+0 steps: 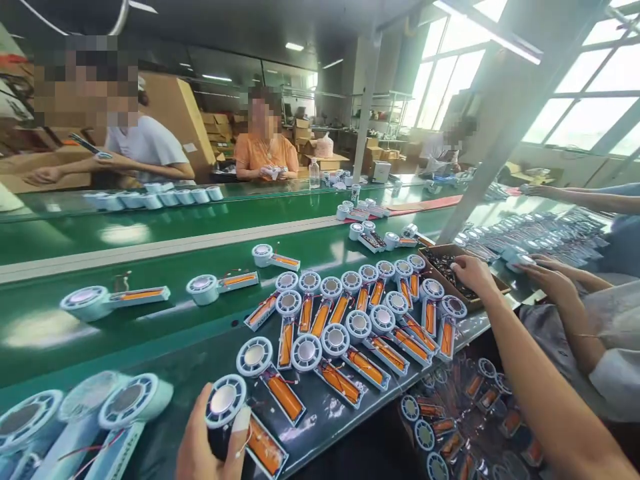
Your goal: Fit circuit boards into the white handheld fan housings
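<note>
Round-headed unit (225,402) fills left fingers (241,430) above green bench (150,343), windows (453,63) beyond; right fingers (459,265), grip unclear, are at the parts box (473,305).

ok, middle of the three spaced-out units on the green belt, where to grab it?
Likely the round head, from above, finger and thumb on its side wall: thick drum, lying flat. The handle is open-topped, orange cell and wires exposed.

Bench (320,427): devices in rows. Right end: parts box (440,257). Behind: conveyor (135,267), spaced devices. Below bench: bin (407,423), more devices.
</note>
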Demonstrator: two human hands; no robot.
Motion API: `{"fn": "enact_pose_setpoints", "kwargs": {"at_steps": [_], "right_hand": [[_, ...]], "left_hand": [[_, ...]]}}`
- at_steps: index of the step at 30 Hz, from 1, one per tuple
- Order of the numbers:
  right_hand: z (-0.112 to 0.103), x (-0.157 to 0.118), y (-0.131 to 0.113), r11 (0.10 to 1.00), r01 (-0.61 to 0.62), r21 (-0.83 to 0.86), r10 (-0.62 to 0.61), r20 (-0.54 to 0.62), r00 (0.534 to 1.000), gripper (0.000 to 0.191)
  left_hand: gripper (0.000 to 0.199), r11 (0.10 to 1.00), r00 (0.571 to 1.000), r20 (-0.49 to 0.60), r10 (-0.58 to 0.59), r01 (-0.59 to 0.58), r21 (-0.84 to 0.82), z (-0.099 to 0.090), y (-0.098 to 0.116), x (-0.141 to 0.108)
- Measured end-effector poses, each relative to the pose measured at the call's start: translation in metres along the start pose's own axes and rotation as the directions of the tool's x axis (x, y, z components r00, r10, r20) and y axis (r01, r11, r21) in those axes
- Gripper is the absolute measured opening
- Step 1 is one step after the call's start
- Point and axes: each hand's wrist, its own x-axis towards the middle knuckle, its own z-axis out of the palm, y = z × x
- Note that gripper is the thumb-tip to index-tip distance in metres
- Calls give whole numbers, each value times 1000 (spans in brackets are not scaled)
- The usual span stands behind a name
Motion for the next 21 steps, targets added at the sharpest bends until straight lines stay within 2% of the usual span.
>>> {"fn": "enact_pose_setpoints", "kwargs": {"at_steps": [2, 5, 9, 11, 13, 15, 16, 17, 18, 19, 21], "right_hand": [[10, 19, -1, 999, -26, -21, 28, 75, 997, 29], [23, 29, -12, 998, -56, -33, 60, 121, 991, 31], [16, 19, -28, 995, -95, -17, 96, 43, 994, 27], [6, 3, -41, 997, -69, 20, 69, -37, 997, 23], [-2, -22, -63, 997, 6, 82, 2, -99, 995, 25], [-5, -61, -97, 978, 116, 173, -103, -83, 991, 30], [-4, -85, -117, 955, 182, 233, -181, -28, 983, 31], [-2, -112, -140, 913, 262, 313, -291, 48, 956, 29], [0, -140, -163, 814, 366, 452, -457, 108, 883, 28], [2, -169, -186, 714, 422, 559, -607, 194, 771, 23], [8, -223, -228, 571, 388, 724, -786, 344, 514, 16]], "left_hand": [[83, 999, 998, -64, -2, 0, -34, 1, 5, -2], [84, 993, 992, -124, -5, -9, -114, 1, 10, -8], [76, 927, 985, -142, -102, 42, -373, -4, 0, -15], [63, 899, 970, -165, -179, 93, -428, -13, -7, -19], [52, 919, 957, -211, -198, 106, -380, -26, -8, -26], [44, 970, 953, -285, -104, 33, -242, -42, 1, -34], [39, 989, 945, -326, -5, -44, -141, -49, 9, -39], [33, 990, 938, -326, 117, -136, -34, -55, 19, -43], [31, 969, 924, -293, 246, -241, 54, -60, 29, -48], [34, 930, 899, -239, 367, -350, 114, -62, 38, -52], [46, 841, 844, -97, 527, -503, 199, -63, 50, -60]]}}
